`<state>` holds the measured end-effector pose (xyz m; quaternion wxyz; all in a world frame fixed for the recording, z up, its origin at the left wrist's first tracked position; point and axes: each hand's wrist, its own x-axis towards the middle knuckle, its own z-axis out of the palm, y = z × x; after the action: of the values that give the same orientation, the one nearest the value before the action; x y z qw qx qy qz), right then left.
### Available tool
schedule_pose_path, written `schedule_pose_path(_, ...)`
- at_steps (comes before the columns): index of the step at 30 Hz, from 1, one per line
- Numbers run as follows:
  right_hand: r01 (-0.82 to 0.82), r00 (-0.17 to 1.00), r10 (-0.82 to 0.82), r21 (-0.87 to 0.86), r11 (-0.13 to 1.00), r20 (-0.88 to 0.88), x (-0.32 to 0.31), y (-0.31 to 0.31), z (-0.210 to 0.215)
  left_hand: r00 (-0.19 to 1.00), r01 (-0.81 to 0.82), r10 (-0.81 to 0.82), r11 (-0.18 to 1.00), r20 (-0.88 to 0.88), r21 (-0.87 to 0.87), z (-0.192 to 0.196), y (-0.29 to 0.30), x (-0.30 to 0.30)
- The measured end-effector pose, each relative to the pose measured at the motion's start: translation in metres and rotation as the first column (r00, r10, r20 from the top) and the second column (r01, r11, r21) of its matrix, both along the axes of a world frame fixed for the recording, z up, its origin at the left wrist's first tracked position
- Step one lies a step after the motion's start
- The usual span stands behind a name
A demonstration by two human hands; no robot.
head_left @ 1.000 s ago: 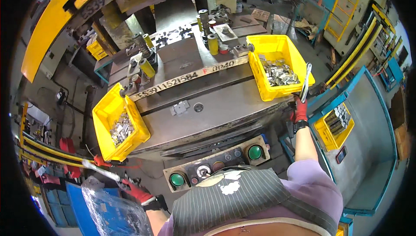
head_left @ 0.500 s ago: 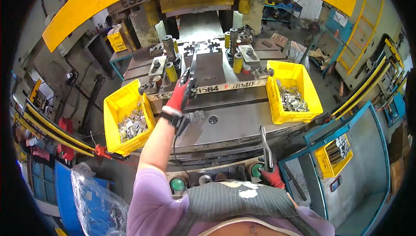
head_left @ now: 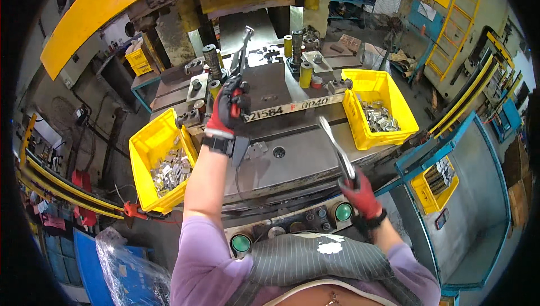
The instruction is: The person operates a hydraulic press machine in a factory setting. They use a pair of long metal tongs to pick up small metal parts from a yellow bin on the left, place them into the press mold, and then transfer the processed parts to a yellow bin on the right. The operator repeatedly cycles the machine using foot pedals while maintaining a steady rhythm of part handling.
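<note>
My left hand (head_left: 229, 106), in a red and black glove, is wrapped round long dark pliers (head_left: 239, 61) above the left front of the press die (head_left: 269, 84). A small metal part (head_left: 248, 30) shows at the pliers' far tip. My right hand (head_left: 361, 195), gloved likewise, grips shiny metal tongs (head_left: 336, 150). These tongs point forward and left over the front of the steel table (head_left: 298, 165), and I see nothing between their tips. Both hands are closed.
Yellow bins of small metal parts stand at left (head_left: 147, 185) and right (head_left: 388, 140). Green buttons (head_left: 241, 243) (head_left: 343, 211) sit on the front panel. Upright guide posts (head_left: 211, 61) flank the die. A blue-framed stand (head_left: 461, 227) with another yellow bin is at the right.
My left hand has lifted the pliers' tip up off the die, with a small part at it. My right hand has come forward and up from beside the right green button, bringing its tongs over the table.
</note>
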<state>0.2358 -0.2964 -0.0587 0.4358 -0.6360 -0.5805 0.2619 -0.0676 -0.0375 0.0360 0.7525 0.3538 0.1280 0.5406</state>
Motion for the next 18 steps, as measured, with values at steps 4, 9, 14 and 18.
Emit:
schedule_pose_path(4,-0.106,0.974,0.081,0.109,0.988,0.213,-0.026,0.097,0.05,0.954,-0.225,0.202,0.971,-0.219,-0.083,-0.001,-0.103,-0.026)
schedule_pose_path(9,-0.164,0.93,0.078,0.216,0.963,0.358,-0.073,0.226,0.096,0.913,-0.283,0.231,0.952,-0.336,-0.115,-0.048,-0.188,-0.081)
schedule_pose_path(14,-0.139,0.841,0.081,0.068,0.988,0.534,-0.104,0.288,0.102,0.74,-0.522,0.411,0.85,-0.532,-0.069,-0.081,-0.261,-0.13)
schedule_pose_path(18,-0.17,0.982,0.149,0.192,0.967,0.116,-0.098,0.275,0.093,0.686,-0.668,0.502,0.723,-0.527,-0.179,-0.079,-0.285,-0.142)
